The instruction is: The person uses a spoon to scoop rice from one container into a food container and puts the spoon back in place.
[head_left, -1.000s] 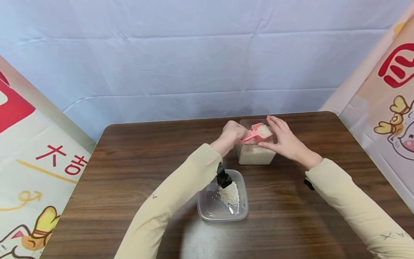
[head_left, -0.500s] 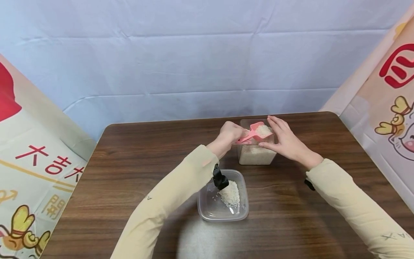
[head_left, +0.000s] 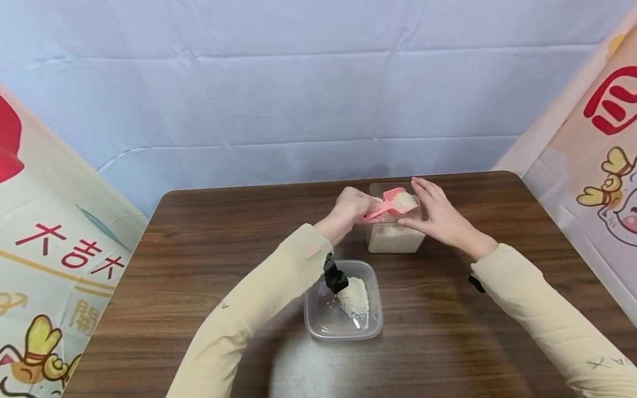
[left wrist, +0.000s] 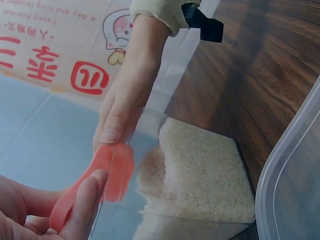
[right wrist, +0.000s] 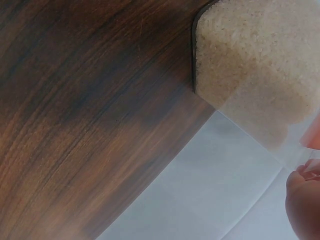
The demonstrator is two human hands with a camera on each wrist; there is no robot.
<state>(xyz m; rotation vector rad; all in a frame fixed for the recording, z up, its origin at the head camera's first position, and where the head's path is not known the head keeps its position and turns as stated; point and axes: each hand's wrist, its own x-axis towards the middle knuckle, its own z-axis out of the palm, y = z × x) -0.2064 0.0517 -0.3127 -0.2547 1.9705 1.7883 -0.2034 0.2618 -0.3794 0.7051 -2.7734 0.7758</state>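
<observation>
My left hand (head_left: pixel 348 209) grips the handle of a pink scoop (head_left: pixel 390 195), which carries a heap of white rice (head_left: pixel 404 200). The scoop is at the mouth of a tall clear container (head_left: pixel 395 241) partly filled with rice. My right hand (head_left: pixel 440 220) holds that container at its right side, thumb toward the front and fingers spread to the back. In the left wrist view the scoop (left wrist: pixel 119 172) shows through the clear wall, with the right thumb (left wrist: pixel 112 131) at the rim. Nearer sits a shallow clear box (head_left: pixel 323 329) with a small rice pile (head_left: pixel 354 298).
Both containers stand on a dark wood-grain table (head_left: pixel 224 249). The left forearm with its black wrist camera (head_left: pixel 335 276) passes over the shallow box's corner. A pale cloth (head_left: pixel 298 88) hangs behind, and printed banners (head_left: pixel 59 265) hang at both sides.
My left hand and the loaded scoop have shifted slightly left over the container, the forearm with them. My right hand keeps its place. The left banner has swayed.
</observation>
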